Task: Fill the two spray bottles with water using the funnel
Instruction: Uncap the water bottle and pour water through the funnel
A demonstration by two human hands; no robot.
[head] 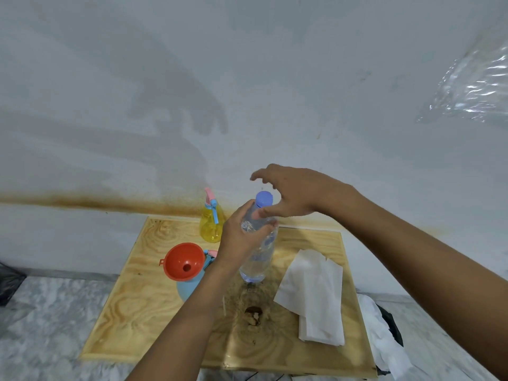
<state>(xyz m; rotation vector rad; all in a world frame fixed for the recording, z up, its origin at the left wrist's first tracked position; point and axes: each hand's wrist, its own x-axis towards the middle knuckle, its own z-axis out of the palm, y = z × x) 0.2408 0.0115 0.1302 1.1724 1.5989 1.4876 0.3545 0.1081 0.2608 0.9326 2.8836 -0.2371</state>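
Plywood board (154, 312) is set with its far edge against the white wall (302, 78); grey marbled floor (49, 320) is seen to its left and right. A dark knot hole (253, 316) is seen near the board's centre (brown staining around it). Folded white paper towels (316, 292) are laid on the right half. A rusty brown splatter band (96, 202) is noted low on the wall. A black bag (9, 281) is cut off at the left edge. Crumpled clear plastic (472, 89) is seen far right. White cloth (384, 342) is draped over a black object (391, 323) just right of the board.

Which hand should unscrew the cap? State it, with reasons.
Right. The right hand hovers at the cap, fingers curved over it, while the left hand grips the bottle by its body, steadying it.
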